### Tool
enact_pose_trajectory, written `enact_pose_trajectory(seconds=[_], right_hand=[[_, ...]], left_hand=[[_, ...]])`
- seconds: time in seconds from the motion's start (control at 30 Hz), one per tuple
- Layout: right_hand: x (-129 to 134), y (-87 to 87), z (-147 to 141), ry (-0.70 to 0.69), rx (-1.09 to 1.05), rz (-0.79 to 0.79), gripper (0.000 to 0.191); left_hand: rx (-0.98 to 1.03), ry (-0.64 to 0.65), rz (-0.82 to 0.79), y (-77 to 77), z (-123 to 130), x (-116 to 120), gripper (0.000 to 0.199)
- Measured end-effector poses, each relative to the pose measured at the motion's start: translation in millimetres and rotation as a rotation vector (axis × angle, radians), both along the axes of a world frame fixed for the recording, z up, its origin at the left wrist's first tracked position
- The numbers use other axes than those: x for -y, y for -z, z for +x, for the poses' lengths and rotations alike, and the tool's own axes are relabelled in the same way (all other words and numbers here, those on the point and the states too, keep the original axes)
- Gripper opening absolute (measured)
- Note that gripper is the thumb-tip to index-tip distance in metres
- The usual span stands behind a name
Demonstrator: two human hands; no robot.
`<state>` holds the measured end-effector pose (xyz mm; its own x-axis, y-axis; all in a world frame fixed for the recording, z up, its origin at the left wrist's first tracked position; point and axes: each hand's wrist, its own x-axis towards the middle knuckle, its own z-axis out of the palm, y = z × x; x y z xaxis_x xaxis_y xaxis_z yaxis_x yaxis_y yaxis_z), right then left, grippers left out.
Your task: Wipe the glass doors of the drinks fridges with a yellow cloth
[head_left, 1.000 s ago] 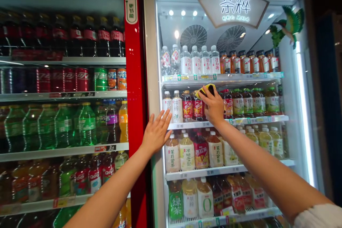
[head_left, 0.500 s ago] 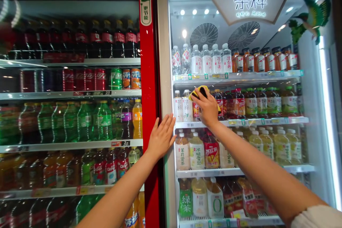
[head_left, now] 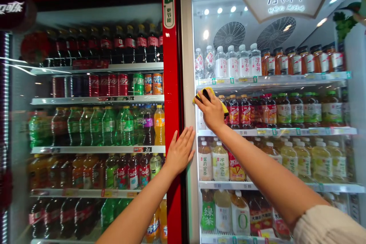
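A: Nearest us, what do we log?

B: Left hand (head_left: 180,150) open, fingers spread on the beige door frame (head_left: 187,65). Right hand (head_left: 211,108) gripping a yellow-and-black cloth (head_left: 211,91), apparently against the glass (head_left: 200,30), near its left edge.

A: Risks?

B: We judge the cloth could bunch or slip under uneven pressure, or snag where glass meets frame. Left fingers might get pinched if the door shifts.

A: Containers behind?

B: We note red-labelled tea bottles (head_left: 246,111) and green-capped tea bottles (head_left: 297,108). Above them, clear water bottles (head_left: 243,61) and dark-capped bottles (head_left: 309,61) of amber liquid. The red-framed cooler (head_left: 168,84) holds dark cola bottles (head_left: 130,44), green bottles (head_left: 126,126) and cans (head_left: 98,85), whose contents we cannot see.
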<state>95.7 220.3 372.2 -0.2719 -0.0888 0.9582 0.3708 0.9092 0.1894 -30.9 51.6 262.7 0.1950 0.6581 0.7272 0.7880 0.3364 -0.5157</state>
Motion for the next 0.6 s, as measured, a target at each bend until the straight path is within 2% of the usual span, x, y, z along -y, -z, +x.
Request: enact_pose_trajectory(seconds=[0.07,0.17,0.27,0.33,0.4,0.5,0.6], right_hand=[[7,12.3,-3,-0.026,0.085,0.058,0.049],[2,29.0,13,-0.075,0.263,0.178,0.045],[-9,17.9,26,-0.090,0.263,0.189,0.042],[-10,3.2,20,-0.060,0.146,0.135,0.043],[-5,-2.6,6,-0.029,0.050,0.097,0.044],[6,15.2,-9,-0.039,0.099,0.166,0.044],[7,37.5,-4,-0.099,0.310,0.343,0.037]], left_hand=[[-0.002,-0.006,-0.005,2.4,0,0,0.070],[-0.012,-0.003,-0.011,9.7,-1,2,0.068],[-0.016,0.001,-0.017,17.8,-1,5,0.068],[-0.013,-0.003,-0.017,22.1,0,6,0.068],[-0.012,-0.011,-0.012,25.8,1,6,0.069],[-0.024,-0.013,-0.018,33.2,2,6,0.065],[-0.033,-0.013,-0.041,43.2,2,8,0.062]])
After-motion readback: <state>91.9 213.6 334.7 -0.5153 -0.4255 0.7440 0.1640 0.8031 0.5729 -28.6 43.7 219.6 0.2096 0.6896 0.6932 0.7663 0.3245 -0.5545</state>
